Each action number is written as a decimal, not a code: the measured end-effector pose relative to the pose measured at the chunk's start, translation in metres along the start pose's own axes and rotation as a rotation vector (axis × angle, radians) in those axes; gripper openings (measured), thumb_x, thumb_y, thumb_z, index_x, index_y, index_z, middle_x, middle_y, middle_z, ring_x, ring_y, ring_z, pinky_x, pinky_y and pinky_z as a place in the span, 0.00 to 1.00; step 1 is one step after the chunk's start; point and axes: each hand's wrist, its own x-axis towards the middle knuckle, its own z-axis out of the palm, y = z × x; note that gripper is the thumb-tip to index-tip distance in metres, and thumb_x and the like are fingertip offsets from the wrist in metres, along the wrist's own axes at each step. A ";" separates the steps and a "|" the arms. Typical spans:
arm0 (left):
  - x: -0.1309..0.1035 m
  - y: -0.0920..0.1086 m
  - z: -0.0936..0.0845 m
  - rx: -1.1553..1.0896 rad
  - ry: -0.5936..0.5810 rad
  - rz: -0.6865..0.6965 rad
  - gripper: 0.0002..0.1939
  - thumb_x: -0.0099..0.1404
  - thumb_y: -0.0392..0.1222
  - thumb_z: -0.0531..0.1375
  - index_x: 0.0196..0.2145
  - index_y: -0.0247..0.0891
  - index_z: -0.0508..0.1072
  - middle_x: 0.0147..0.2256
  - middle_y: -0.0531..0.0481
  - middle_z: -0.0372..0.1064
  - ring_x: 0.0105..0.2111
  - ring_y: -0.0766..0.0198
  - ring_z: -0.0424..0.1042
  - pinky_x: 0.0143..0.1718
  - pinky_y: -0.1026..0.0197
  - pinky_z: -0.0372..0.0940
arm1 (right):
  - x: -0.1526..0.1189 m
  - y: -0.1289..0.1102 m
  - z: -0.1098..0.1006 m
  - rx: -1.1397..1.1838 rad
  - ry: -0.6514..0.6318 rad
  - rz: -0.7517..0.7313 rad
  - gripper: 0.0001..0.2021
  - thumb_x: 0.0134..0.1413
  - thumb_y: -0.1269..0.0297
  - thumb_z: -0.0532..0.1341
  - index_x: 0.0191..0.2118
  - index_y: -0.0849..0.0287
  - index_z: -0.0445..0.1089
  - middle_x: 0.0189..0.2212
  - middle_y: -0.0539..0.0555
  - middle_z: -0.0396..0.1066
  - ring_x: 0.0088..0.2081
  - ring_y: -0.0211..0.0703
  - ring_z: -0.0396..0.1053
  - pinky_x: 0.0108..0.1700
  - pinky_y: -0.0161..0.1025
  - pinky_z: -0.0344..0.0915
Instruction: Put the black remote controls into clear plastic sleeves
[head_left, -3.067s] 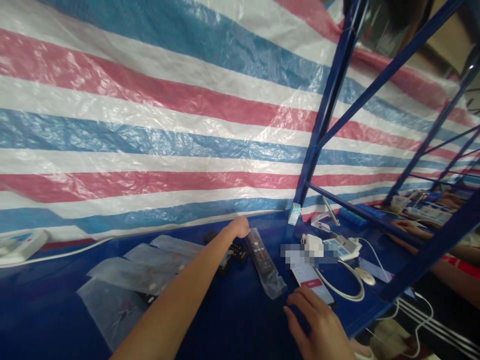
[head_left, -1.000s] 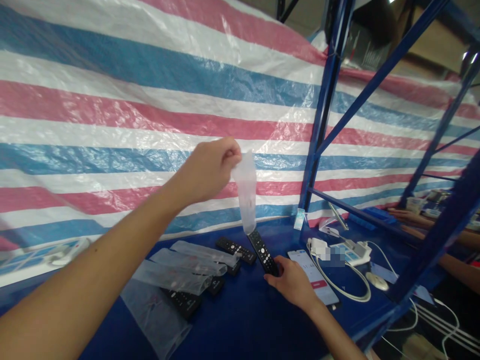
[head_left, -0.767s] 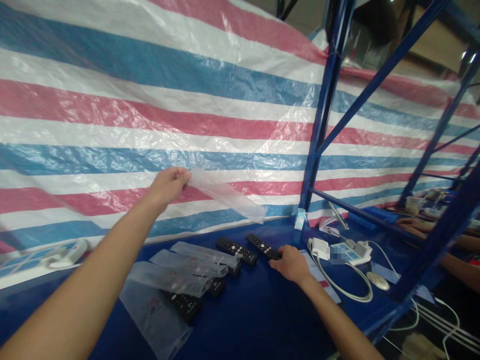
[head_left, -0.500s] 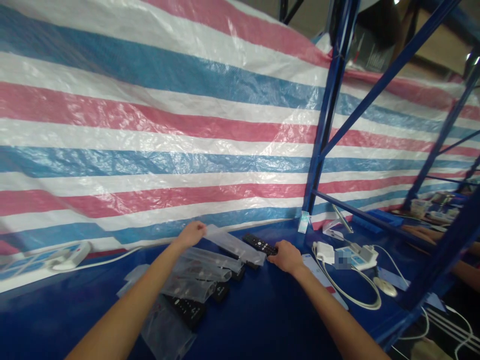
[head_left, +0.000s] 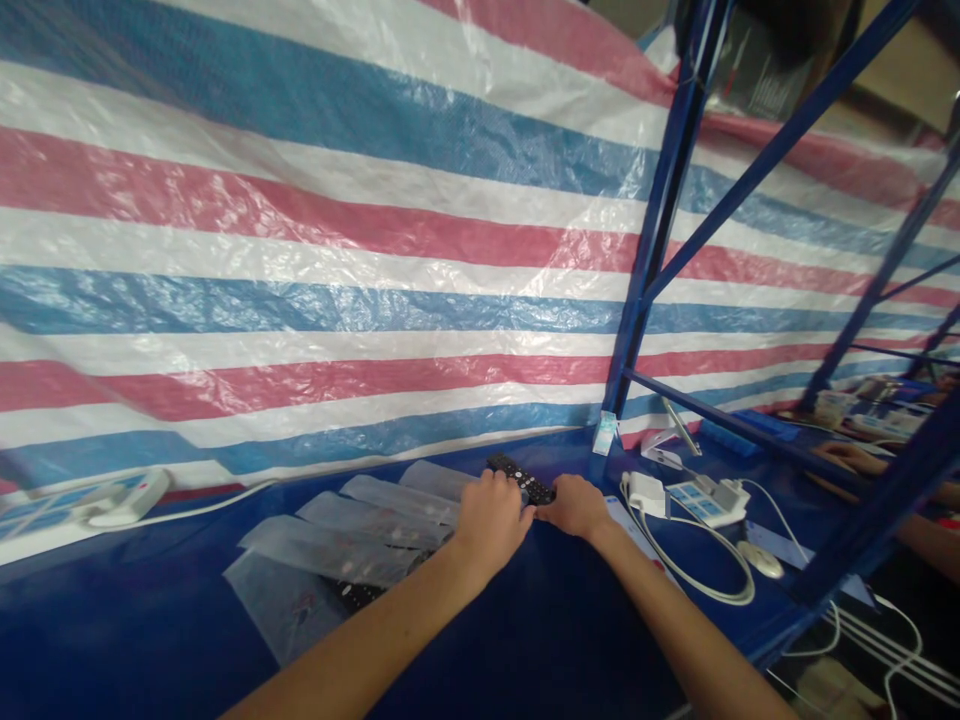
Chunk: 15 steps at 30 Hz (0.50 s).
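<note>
My right hand (head_left: pixel 576 507) is closed around the near end of a black remote control (head_left: pixel 517 474), which lies pointing away on the blue tabletop. Right beside it, my left hand (head_left: pixel 491 518) has its fingers curled over the near end of a clear plastic bag (head_left: pixel 435 480); its fingertips are partly hidden. The two thumbs almost meet. Left of my hands, several more frosted bags (head_left: pixel 337 548) lie fanned out and overlapping, with remotes in or under them. The dark end of one remote (head_left: pixel 358 596) shows below a bag, and my left forearm covers others.
A power strip (head_left: pixel 120 500) with a cable lies at the left. To the right are a white adapter (head_left: pixel 646 494) with a coiled cable, another power strip (head_left: pixel 705 500), a mouse (head_left: pixel 760 560) and a blue rack post (head_left: pixel 637 300). Another person's hand (head_left: pixel 844 457) rests farther right.
My left hand has moved right and nearer, from the far end of the bag to its near end beside my right hand. My right hand stays on the remote control.
</note>
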 end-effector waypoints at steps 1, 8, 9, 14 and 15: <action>0.000 0.005 0.001 0.021 -0.030 0.000 0.13 0.68 0.40 0.53 0.40 0.29 0.74 0.41 0.35 0.72 0.45 0.49 0.70 0.39 0.54 0.67 | -0.003 0.001 0.000 -0.001 0.005 0.005 0.18 0.46 0.52 0.64 0.37 0.61 0.77 0.38 0.63 0.77 0.42 0.54 0.75 0.37 0.38 0.66; -0.001 0.017 0.011 0.047 -0.040 0.153 0.13 0.66 0.27 0.51 0.43 0.30 0.73 0.43 0.38 0.71 0.46 0.53 0.69 0.42 0.55 0.67 | -0.051 0.030 -0.006 -0.021 0.113 0.048 0.14 0.50 0.54 0.61 0.33 0.59 0.75 0.35 0.61 0.77 0.40 0.53 0.75 0.36 0.38 0.64; -0.005 0.020 0.015 0.049 -0.016 0.229 0.13 0.67 0.28 0.51 0.44 0.31 0.72 0.43 0.39 0.71 0.47 0.54 0.69 0.43 0.55 0.66 | -0.062 0.037 -0.007 -0.019 0.143 0.069 0.14 0.51 0.53 0.61 0.33 0.59 0.75 0.34 0.60 0.77 0.39 0.53 0.75 0.36 0.38 0.63; -0.027 0.034 0.041 0.060 0.067 0.531 0.10 0.67 0.29 0.52 0.42 0.32 0.72 0.39 0.43 0.71 0.43 0.56 0.69 0.41 0.57 0.67 | -0.121 0.071 -0.007 -0.019 0.278 0.164 0.13 0.50 0.51 0.61 0.31 0.55 0.72 0.30 0.55 0.76 0.34 0.50 0.75 0.30 0.37 0.60; -0.029 0.035 0.044 0.041 0.058 0.513 0.10 0.67 0.30 0.52 0.42 0.32 0.72 0.39 0.43 0.71 0.43 0.57 0.69 0.41 0.57 0.67 | -0.133 0.077 -0.004 -0.008 0.296 0.167 0.12 0.50 0.51 0.60 0.31 0.54 0.72 0.29 0.53 0.76 0.33 0.48 0.75 0.29 0.36 0.59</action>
